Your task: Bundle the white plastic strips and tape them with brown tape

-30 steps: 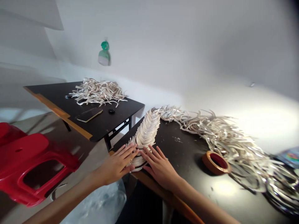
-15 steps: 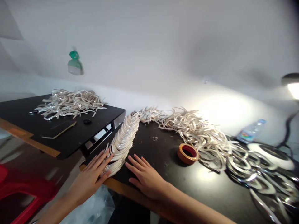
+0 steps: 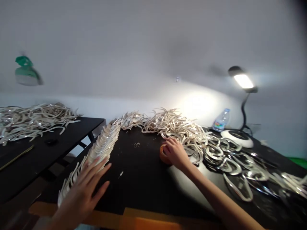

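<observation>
Black tabletop [image 3: 141, 191] spreads under my hands, backed by a pale wall [image 3: 107, 57]. My right hand [image 3: 177, 154] is at the roll of tape [image 3: 164, 156], fingertips over its rim and hole; I cannot tell whether they have closed on it. My left hand [image 3: 86, 188] grasps nothing: its fingers are spread, palm down, over the near part of a row of pale strips [image 3: 107, 137], perhaps to keep them in line, though blur hides whether it touches. That row slants away along the table's left side, the strips layered like feathers. Behind the tape lies a heap of loose strips [image 3: 172, 123], probably kept there for easy reach, with looped strips [image 3: 213, 153] to its right. Farther back, a water bottle [image 3: 221, 120] stands beside a lit lamp [image 3: 243, 81], its head seemingly angled to light the heap. Another heap [image 3: 35, 121] covers part of a second table [image 3: 79, 132] at far left.
</observation>
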`<state>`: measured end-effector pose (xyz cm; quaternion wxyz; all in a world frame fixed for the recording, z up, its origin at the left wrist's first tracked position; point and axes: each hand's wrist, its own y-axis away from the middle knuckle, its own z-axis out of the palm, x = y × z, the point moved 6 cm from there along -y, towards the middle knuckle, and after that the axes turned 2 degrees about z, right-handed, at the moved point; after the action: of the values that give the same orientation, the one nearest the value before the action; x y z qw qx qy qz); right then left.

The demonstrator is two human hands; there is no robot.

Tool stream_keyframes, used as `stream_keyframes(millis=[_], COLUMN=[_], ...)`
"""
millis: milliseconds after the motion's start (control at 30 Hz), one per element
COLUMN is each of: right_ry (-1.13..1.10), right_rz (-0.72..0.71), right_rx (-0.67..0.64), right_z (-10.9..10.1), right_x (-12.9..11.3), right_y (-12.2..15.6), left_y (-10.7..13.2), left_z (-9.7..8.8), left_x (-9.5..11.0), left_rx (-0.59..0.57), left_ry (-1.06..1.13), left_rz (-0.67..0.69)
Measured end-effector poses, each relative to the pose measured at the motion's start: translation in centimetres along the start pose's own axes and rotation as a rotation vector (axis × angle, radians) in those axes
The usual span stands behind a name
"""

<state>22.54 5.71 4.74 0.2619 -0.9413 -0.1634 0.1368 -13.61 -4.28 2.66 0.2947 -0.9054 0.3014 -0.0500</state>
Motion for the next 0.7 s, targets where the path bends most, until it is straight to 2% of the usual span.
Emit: stream_keyframes(millis=[67,167,267,333,400,500,600,700], right_ry=[0.04,0.115,0.184,0.2,0.167,0.108,0.065,-0.075], right_rz=[0.143,0.175,0.204,0.241,0.244,0.235,0.263,0.243], right_rx=[0.005,-0.02,-0.046,-0.077,-0.101,-0.069,0.012,0.192], right_z=[-0.4,0.2,1.2,1.8,2.0,1.6,0.8,-0.5], right_x=[4.1,7.7,9.6,10.4,10.7,10.9,11.3,11.5], right_y=[-0.5,0.0,0.8,1.1,1.0,0.7,0.5,0.6], left_y=[-5.6,-15.0,-23.6,-27.6,-29.9,-30.9,-30.9,-30.8], left_z=[2.0,7.0,12.6,15.9,18.1,19.6,19.4,18.2], left_x=[3.7,8.1,10.5,11.0,10.9,9.8,7.9,5.8], left_rx=[-0.004,-0.037,-0.055,-0.107,-0.135,-0.124,-0.071,0.029], left_ry=[0.114,0.235,0.207,0.157,0.165,0.194,0.252,0.347], left_rz=[0.087,0.157,0.223,0.238,0.226,0.174,0.098,0.002])
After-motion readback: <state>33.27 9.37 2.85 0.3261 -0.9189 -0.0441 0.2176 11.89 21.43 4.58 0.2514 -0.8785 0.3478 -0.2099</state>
